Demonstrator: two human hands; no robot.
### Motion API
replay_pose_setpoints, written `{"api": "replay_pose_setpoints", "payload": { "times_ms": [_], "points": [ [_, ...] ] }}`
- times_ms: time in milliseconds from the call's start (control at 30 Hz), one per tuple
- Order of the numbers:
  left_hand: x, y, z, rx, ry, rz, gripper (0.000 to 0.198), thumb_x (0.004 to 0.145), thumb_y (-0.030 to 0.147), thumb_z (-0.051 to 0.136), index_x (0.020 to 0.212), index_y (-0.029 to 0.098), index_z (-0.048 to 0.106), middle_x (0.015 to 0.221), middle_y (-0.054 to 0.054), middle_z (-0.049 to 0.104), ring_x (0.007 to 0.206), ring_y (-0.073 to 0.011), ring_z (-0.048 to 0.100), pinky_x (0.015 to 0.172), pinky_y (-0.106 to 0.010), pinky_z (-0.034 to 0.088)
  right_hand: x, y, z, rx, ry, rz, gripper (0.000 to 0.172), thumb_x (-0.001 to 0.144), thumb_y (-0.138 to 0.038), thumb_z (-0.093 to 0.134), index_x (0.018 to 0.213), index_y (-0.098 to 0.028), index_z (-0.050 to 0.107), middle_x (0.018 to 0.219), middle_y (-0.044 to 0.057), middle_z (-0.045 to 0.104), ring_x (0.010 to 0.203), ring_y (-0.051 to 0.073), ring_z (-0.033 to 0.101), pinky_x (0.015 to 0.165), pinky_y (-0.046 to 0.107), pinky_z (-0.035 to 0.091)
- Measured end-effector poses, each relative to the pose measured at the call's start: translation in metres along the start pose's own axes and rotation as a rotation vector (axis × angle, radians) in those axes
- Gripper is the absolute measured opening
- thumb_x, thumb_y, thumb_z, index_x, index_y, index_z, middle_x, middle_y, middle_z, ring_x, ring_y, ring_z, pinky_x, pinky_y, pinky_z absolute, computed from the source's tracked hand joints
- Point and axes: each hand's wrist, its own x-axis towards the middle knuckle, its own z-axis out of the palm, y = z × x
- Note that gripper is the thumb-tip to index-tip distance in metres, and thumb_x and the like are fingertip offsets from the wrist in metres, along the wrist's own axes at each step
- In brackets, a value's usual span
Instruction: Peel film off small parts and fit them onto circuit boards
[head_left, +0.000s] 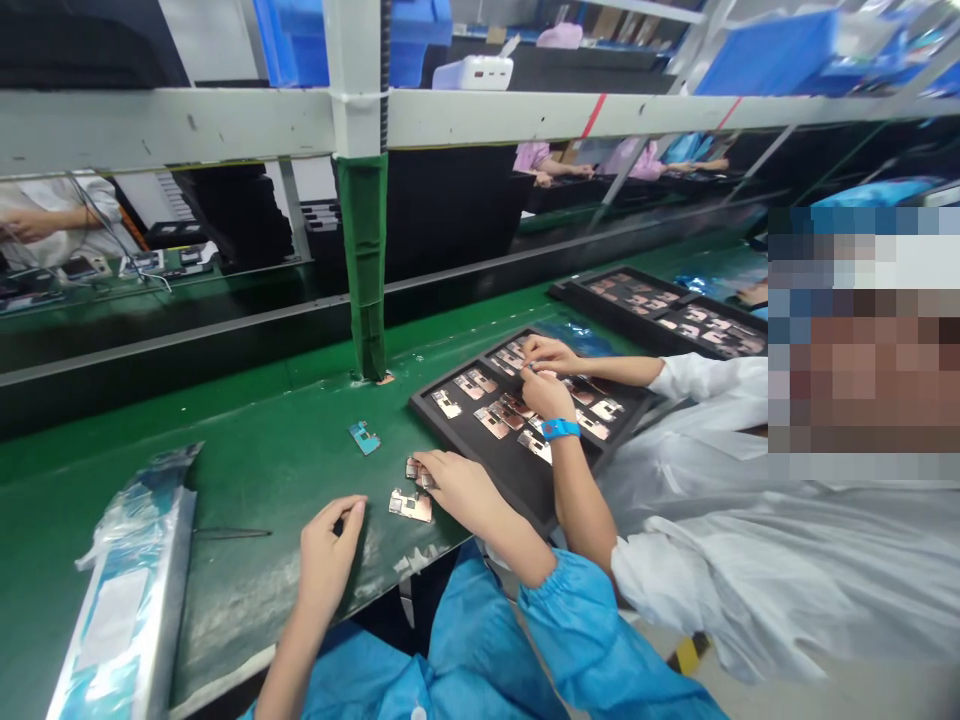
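My right hand [461, 488] has its fingertips closed on a small phone circuit board [413, 468], held low over the green mat and partly hidden by the fingers. Just below it lies another circuit board [410, 505], copper and silver in colour. A blue circuit board [364, 437] rests on the mat farther forward. To the left, my left hand [330, 550] hovers at the mat with thumb and fingers curled together, and nothing shows between them. Dark tweezers [232, 533] lie left of that hand.
At right, a co-worker's hands [551, 385] work over a black foam tray [480, 445] of circuit boards. A second black tray [652, 305] lies behind. A plastic-wrapped long box [127, 610] stands at left. A green-wrapped post [365, 270] rises from the bench's back.
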Motion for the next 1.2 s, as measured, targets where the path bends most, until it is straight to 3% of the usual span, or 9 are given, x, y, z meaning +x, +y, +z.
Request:
{"api": "replay_pose_setpoints", "payload": {
  "times_ms": [167,367,533,667,833,967,1200],
  "points": [
    [-0.001,0.002,0.005,0.098,-0.045,0.110,0.038,0.091,0.049,0.056,0.095,0.020,0.081,0.069,-0.004,0.066,0.063,-0.0204,0.059,0.066,-0.031,0.046,-0.004,0.001,0.001,-0.020,0.025,-0.033,0.031,0.098,-0.009,0.050,0.124,-0.019,0.063,0.118,0.009,0.072,0.103,0.022,0.065,0.085,0.032,0.051],
    [-0.002,0.002,0.007,0.197,-0.081,0.171,0.043,0.093,0.050,0.050,0.098,0.020,0.081,0.065,-0.003,0.059,0.060,-0.0190,0.056,0.064,-0.030,0.045,-0.021,-0.020,-0.009,-0.033,0.040,-0.111,0.022,0.098,-0.012,0.053,0.115,-0.019,0.064,0.115,0.008,0.071,0.099,0.021,0.064,0.083,0.031,0.050],
    [0.013,0.006,-0.005,0.324,-0.044,0.084,0.043,0.097,0.046,0.047,0.099,0.019,0.079,0.075,-0.005,0.070,0.069,-0.0211,0.064,0.068,-0.030,0.047,-0.032,-0.042,0.000,-0.072,-0.006,-0.125,0.022,0.096,-0.006,0.052,0.109,-0.018,0.064,0.108,0.008,0.071,0.097,0.023,0.065,0.073,0.031,0.048],
    [0.063,0.013,-0.017,0.487,-0.078,0.023,0.039,0.094,0.043,0.057,0.119,0.019,0.075,0.078,-0.006,0.074,0.077,-0.0245,0.070,0.068,-0.030,0.046,-0.031,-0.044,0.009,-0.101,-0.022,-0.107,0.016,0.094,-0.008,0.058,0.106,-0.018,0.062,0.105,0.008,0.070,0.095,0.023,0.066,0.068,0.031,0.046],
    [0.122,0.018,-0.014,0.647,-0.172,0.069,0.074,0.078,0.058,0.078,0.139,0.017,0.063,0.121,-0.016,0.073,0.113,-0.0342,0.067,0.082,-0.033,0.049,-0.029,-0.041,0.013,-0.154,-0.001,-0.118,0.018,0.093,-0.004,0.055,0.101,-0.018,0.061,0.098,0.008,0.071,0.088,0.024,0.066,0.064,0.032,0.043],
    [0.130,0.012,-0.005,0.731,-0.229,0.110,0.079,0.076,0.058,0.080,0.141,0.017,0.061,0.120,-0.017,0.071,0.112,-0.0353,0.068,0.082,-0.033,0.049,-0.029,-0.041,0.019,-0.194,0.032,-0.148,0.023,0.091,0.002,0.052,0.101,-0.017,0.061,0.098,0.009,0.070,0.086,0.024,0.065,0.061,0.032,0.041],
    [0.124,0.004,-0.001,0.750,-0.218,0.182,0.061,0.084,0.053,0.074,0.133,0.019,0.063,0.118,-0.010,0.070,0.109,-0.0294,0.068,0.080,-0.030,0.049,-0.033,-0.039,0.022,-0.216,0.087,-0.224,0.022,0.093,0.000,0.053,0.107,-0.016,0.060,0.103,0.010,0.069,0.086,0.025,0.065,0.063,0.033,0.046]
  ]
}}
